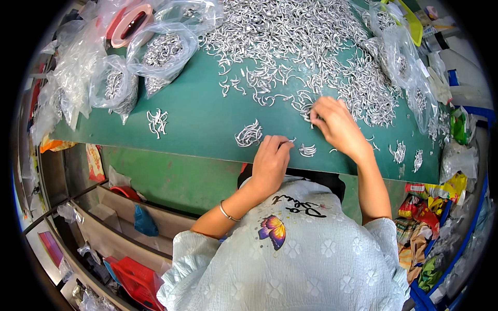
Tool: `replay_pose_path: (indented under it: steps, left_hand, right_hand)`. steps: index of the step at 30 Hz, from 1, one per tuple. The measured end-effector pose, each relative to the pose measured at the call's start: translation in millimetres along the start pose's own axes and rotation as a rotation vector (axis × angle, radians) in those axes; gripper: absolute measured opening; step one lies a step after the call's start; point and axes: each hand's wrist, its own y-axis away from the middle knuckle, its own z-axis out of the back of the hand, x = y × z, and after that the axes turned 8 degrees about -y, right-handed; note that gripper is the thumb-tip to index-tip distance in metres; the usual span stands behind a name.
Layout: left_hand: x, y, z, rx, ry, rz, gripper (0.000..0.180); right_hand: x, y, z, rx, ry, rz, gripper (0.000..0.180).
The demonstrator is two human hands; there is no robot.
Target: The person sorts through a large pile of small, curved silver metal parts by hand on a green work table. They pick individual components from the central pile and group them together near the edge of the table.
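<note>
My left hand (pixel 273 156) is by the near edge of the green table, fingers pinched, with the tip of a small curved silver piece showing at them. My right hand (pixel 334 123) reaches to the near fringe of a big heap of curved silver pieces (pixel 295 31); its fingers are closed, with a bit of silver at the fingertips. Between the hands lies a small cluster of pieces (pixel 307 150). Left of my left hand sits a larger cluster (pixel 249 133), and another small pile (pixel 157 123) lies farther left.
Clear plastic bags of silver pieces (pixel 163 54) stand at the table's left, beside a pink oval container (pixel 129 26). More filled bags (pixel 399 57) line the right side. Two small piles (pixel 398 152) lie near the right front edge. A red basket (pixel 136 282) is at lower left.
</note>
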Motion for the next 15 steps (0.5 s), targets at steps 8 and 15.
replay_pose_path:
  steps: [8,15]
  left_hand:
    - [-1.7,-1.7,-0.4,-0.015,-0.012,0.024,0.027]
    - [-1.2,-3.2,-0.8,-0.02,-0.013,0.036,0.026]
  right_hand:
    - [-1.5,25.7,-14.4,-0.014,-0.136,0.086,0.008]
    - [-3.8,34.4,-20.7,-0.035,-0.146,0.049,0.014]
